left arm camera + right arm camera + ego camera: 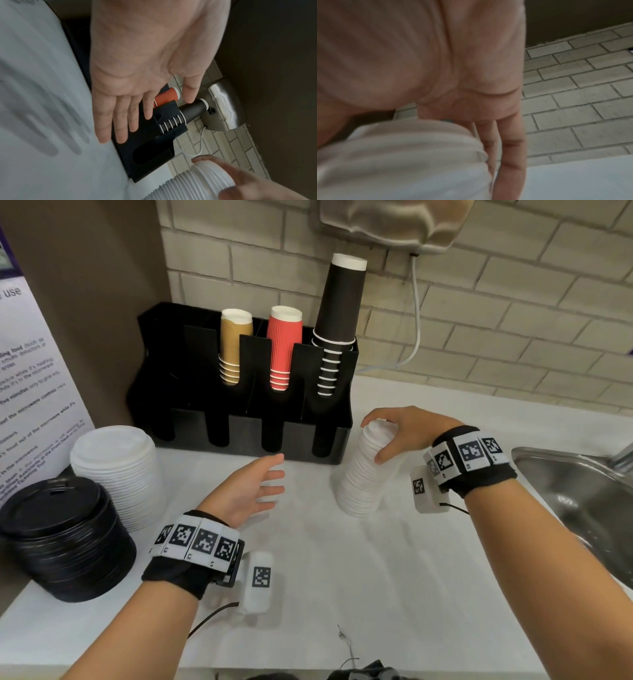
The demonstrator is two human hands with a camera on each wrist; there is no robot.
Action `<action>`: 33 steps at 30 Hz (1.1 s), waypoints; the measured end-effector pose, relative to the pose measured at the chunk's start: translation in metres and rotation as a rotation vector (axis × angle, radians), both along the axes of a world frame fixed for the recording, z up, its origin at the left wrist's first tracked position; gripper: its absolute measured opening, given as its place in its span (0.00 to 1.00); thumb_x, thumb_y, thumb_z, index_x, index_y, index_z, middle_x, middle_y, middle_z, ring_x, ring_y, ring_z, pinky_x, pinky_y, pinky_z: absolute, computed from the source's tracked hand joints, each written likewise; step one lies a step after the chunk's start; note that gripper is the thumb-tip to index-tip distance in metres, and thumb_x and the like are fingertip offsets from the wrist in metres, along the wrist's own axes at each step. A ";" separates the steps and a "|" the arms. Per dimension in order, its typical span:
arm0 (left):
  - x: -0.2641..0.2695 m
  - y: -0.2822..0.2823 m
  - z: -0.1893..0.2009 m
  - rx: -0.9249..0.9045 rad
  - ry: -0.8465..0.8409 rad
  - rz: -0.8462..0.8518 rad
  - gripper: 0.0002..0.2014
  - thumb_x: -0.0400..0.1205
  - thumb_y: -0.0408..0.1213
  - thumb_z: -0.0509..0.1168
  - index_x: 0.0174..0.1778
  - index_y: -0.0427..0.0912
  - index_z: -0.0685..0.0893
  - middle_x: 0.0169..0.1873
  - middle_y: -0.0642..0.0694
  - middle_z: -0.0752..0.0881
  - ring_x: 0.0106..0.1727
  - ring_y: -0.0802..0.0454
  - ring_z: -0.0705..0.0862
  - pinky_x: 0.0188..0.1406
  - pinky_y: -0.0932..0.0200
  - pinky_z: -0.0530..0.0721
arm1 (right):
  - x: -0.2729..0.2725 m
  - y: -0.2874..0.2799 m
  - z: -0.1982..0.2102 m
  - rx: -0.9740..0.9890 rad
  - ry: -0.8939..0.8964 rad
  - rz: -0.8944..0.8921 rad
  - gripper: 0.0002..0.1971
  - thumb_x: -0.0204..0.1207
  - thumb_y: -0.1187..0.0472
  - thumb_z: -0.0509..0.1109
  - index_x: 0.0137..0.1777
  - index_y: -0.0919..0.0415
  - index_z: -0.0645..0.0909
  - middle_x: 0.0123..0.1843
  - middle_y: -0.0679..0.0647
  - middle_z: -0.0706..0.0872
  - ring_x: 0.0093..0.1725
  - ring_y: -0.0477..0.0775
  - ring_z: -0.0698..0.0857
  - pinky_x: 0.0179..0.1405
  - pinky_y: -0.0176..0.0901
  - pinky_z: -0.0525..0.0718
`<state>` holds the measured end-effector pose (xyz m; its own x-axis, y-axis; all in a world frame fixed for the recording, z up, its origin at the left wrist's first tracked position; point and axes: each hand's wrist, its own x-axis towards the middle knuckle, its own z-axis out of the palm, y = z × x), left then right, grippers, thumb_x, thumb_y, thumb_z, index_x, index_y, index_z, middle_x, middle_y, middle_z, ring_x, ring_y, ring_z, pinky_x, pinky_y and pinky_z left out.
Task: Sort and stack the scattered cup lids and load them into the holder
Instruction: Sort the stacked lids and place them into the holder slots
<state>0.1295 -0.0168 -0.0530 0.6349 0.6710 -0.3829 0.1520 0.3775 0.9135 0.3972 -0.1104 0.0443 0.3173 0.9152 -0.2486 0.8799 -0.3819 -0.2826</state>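
Note:
A tall stack of small white lids (366, 474) (202, 186) (402, 162) stands on the white counter, right of the black holder (239, 426) (154, 152). My right hand (404, 433) (471, 94) grips the top of this stack, fingers curled over it. My left hand (253, 491) (137, 94) hovers open, palm facing right, in front of the holder and left of the stack, holding nothing. At the far left stand a stack of larger white lids (116, 470) and a stack of black lids (65, 539). The holder's front slots look dark.
The holder's rear slots carry tan cups (234, 347), red cups (284, 347) and black cups (337, 320). A steel sink (582, 494) lies at the right. A notice board (30, 392) leans at the left; a brick wall (513, 320) runs behind.

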 end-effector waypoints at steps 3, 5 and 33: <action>0.003 0.001 0.007 0.058 -0.036 0.013 0.17 0.84 0.52 0.62 0.68 0.52 0.78 0.65 0.49 0.82 0.62 0.50 0.83 0.64 0.49 0.80 | -0.001 0.001 0.016 0.053 -0.015 0.042 0.30 0.63 0.52 0.82 0.64 0.37 0.74 0.62 0.47 0.79 0.59 0.53 0.77 0.50 0.40 0.75; 0.006 0.001 0.015 0.142 -0.104 0.013 0.14 0.85 0.51 0.62 0.67 0.58 0.77 0.69 0.50 0.81 0.63 0.51 0.83 0.65 0.50 0.80 | -0.011 0.005 0.025 0.128 0.028 0.105 0.31 0.63 0.53 0.82 0.65 0.37 0.75 0.64 0.44 0.78 0.61 0.51 0.76 0.55 0.39 0.73; -0.023 0.031 0.019 -0.084 -0.655 0.002 0.24 0.79 0.51 0.64 0.70 0.48 0.80 0.68 0.37 0.82 0.63 0.36 0.85 0.54 0.49 0.88 | -0.123 0.076 0.026 0.077 0.576 0.360 0.38 0.66 0.60 0.80 0.77 0.49 0.71 0.70 0.51 0.78 0.68 0.52 0.80 0.66 0.59 0.82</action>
<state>0.1064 0.0137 -0.0340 0.7531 0.6572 0.0313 -0.4261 0.4510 0.7842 0.2747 -0.0349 0.0703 -0.1740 0.9606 -0.2169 0.6493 -0.0537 -0.7587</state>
